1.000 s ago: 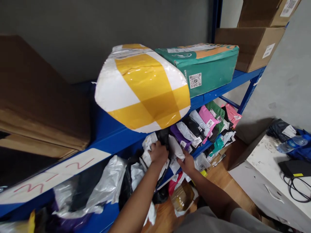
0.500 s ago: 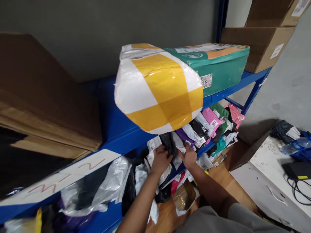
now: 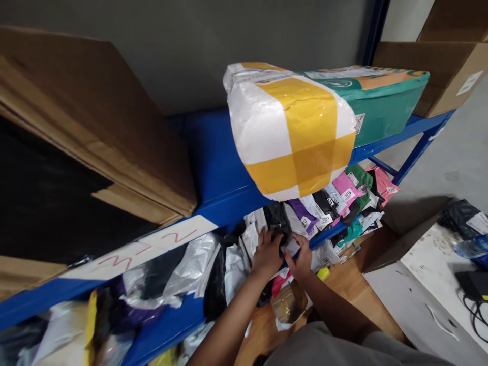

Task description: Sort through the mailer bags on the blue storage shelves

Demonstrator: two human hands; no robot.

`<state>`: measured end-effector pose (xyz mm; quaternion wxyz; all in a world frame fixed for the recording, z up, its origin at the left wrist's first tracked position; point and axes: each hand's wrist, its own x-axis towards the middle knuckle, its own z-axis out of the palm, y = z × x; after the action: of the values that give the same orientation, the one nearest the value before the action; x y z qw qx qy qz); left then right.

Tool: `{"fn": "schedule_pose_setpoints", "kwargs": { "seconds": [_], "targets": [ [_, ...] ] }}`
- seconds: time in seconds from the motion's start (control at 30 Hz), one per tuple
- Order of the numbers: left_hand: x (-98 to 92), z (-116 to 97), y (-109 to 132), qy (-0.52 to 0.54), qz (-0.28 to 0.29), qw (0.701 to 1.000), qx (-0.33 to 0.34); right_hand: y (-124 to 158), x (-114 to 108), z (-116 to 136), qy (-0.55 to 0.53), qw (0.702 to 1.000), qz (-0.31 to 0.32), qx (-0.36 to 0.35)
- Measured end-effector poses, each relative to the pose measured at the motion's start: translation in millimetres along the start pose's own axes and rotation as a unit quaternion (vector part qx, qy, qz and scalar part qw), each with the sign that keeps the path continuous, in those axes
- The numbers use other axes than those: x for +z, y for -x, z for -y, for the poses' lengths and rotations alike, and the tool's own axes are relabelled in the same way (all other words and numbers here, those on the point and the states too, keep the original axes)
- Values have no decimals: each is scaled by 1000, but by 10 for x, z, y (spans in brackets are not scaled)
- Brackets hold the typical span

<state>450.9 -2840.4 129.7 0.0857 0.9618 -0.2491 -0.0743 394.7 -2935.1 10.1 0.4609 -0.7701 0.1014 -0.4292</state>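
Both my hands reach into the lower shelf of a blue rack. My left hand (image 3: pixel 268 252) is closed on a black mailer bag (image 3: pixel 278 219) that stands among a row of packed bags. My right hand (image 3: pixel 302 258) grips the lower right side of the same black bag, fingers curled. White bags (image 3: pixel 253 235) stand to its left, and purple (image 3: pixel 301 211), pink (image 3: pixel 345 187) and green (image 3: pixel 360 178) bags with number labels stand to its right.
A white and yellow checked parcel (image 3: pixel 293 127) overhangs the upper blue shelf (image 3: pixel 213 162), with a green parcel (image 3: pixel 385 101) behind it. Flat cardboard (image 3: pixel 95 122) lies at left. A brown parcel (image 3: pixel 287 305) lies on the wooden floor. A white table (image 3: pixel 434 264) stands at right.
The view has swung left and the rack has shifted right in frame. My two hands have drawn together onto the black bag, which now sits between them.
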Motion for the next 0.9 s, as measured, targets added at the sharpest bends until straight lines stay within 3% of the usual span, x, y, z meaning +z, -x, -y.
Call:
{"fn": "schedule_pose_setpoints", "kwargs": {
  "seconds": [0.13, 0.23, 0.47, 0.6, 0.7, 0.8, 0.9],
  "targets": [
    [189, 178, 92, 30, -120, 992, 8, -238, 125, 127, 92, 994, 62, 9],
    [225, 325, 177, 36, -175, 984, 19, -402, 262, 172, 134, 987, 71, 47],
    [127, 386, 310, 5, -197, 980, -14, -396, 405, 43, 86, 995, 13, 54],
    [78, 223, 290, -33, -141, 988, -45, -326, 345, -96, 59, 993, -27, 99],
    [57, 140, 247, -36, -115, 989, -84, -340, 256, -174, 79, 992, 2, 100],
    [73, 222, 272, -8, -147, 987, -69, -355, 155, -232, 83, 994, 52, 49],
    [112, 404, 381, 32, -202, 978, -36, -308, 71, -262, 85, 995, 47, 35]
  ]
}}
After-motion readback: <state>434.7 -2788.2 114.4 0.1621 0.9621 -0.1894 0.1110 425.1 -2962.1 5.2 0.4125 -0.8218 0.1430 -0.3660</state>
